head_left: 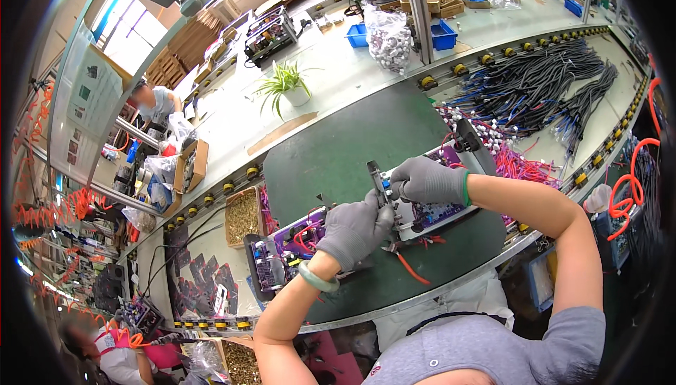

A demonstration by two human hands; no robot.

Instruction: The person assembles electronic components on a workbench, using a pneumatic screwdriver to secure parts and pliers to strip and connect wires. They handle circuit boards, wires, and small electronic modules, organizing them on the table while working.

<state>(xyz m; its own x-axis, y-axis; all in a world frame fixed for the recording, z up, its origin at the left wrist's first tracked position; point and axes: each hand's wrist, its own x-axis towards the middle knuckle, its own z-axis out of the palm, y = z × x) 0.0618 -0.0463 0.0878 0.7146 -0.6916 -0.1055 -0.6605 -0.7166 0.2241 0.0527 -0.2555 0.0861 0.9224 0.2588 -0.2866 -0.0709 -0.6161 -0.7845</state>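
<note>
Both of my hands wear grey gloves. My left hand [355,230] is closed around the lower end of a narrow dark panel [376,174] with small blue and metal parts on it. The panel stands tilted above the middle of a long electronic chassis [278,251] with purple circuit boards and red wires. My right hand [428,181] has its fingers pinched against the panel's right side; whatever they grip is hidden. Under the hands, hand pliers with red handles [412,269] lie by the chassis's near edge. A green mat [338,149] is beneath everything.
Bundles of black cables [531,75] and pink-red wires [524,167] lie to the right. A box of small screws [243,219] stands left of the chassis, above flat dark plates [208,283]. A potted plant [287,88] sits beyond the roller rail. Two people work at the left.
</note>
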